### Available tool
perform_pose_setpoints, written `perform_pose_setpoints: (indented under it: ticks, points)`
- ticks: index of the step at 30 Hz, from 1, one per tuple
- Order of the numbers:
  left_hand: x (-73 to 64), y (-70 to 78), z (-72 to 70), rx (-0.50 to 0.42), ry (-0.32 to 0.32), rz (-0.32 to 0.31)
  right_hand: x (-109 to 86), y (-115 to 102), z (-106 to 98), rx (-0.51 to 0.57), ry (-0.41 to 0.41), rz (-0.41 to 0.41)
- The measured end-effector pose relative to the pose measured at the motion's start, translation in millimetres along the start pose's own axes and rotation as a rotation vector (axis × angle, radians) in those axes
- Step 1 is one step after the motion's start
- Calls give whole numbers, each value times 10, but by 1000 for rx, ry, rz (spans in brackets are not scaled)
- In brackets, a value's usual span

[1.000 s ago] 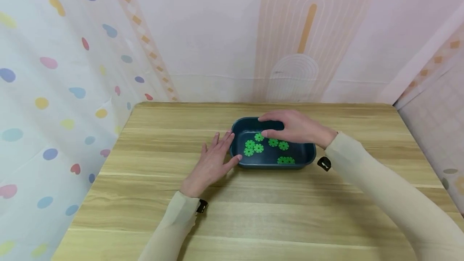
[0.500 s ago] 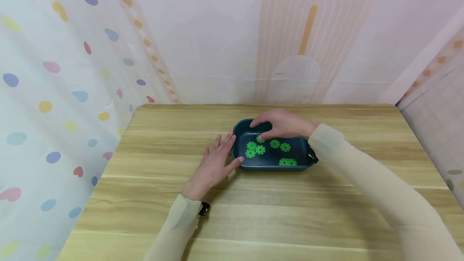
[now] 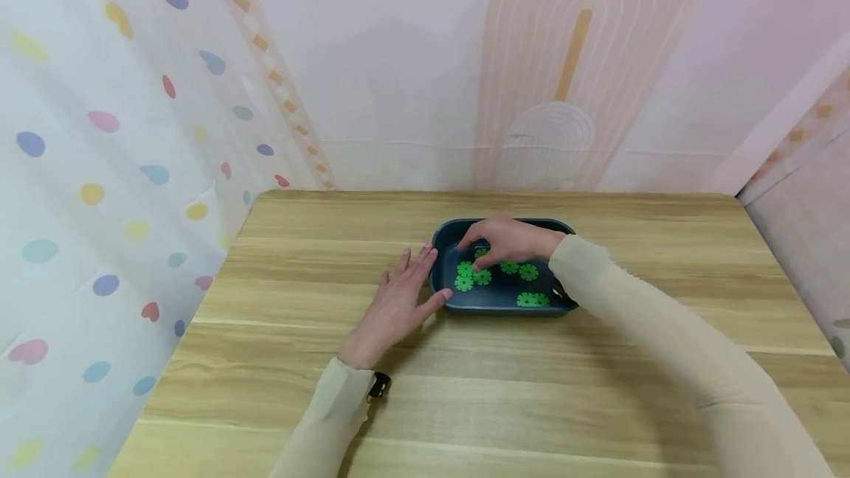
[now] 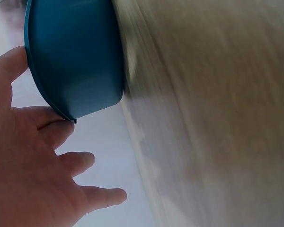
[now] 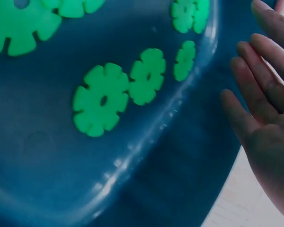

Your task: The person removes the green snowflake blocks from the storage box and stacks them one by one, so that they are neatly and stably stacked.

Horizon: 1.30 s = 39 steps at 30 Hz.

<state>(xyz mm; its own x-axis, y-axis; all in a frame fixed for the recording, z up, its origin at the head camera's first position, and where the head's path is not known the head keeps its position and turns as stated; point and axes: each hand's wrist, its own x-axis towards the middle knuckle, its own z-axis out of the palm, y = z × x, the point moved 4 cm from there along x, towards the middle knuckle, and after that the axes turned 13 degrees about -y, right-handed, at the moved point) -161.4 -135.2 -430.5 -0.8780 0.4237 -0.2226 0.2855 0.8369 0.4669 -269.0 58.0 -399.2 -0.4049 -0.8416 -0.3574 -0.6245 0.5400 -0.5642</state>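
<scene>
A dark blue tray (image 3: pixel 488 299) holds several flat green notched discs (image 3: pixel 528 272), shaped like snowflake building pieces. At its left end, my left hand (image 3: pixel 394 308) rests spread fingers and thumb on the rim. The left wrist view shows this hand (image 4: pixel 33 175) touching the edge of the tray (image 4: pixel 78 52) from outside. Over the tray hovers my right hand (image 3: pixel 508 240), thumb and fingers apart, the tips close to the left group of discs (image 3: pixel 464 283). In the right wrist view the right hand (image 5: pixel 270 109) shows bent fingers with no disc (image 5: pixel 102 100) seen between them.
The tray stands on a wooden table (image 3: pixel 412 404) near its back. Behind it hangs a patterned curtain (image 3: pixel 398 80), with a dotted one (image 3: pixel 119 190) at the left. A dark band (image 3: pixel 379 385) is on the left wrist.
My right hand has moved left and lower into the tray, toward the left group of discs. The left hand stays on the rim. The whole view has shifted slightly.
</scene>
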Motion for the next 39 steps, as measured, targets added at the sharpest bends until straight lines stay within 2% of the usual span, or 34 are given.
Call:
perform_pose_setpoints:
  ticks: [6, 32, 39]
  points:
    - [-7, 4, 13, -8, 1, -1, 68, 42, 81, 28, -24, 11]
    - [-44, 13, 35, -23, -6, -9, 162, 56, 248, -146, 4, -21]
    - [-16, 11, 40, -28, -5, 0, 175, 74, 255, -163, 13, 9]
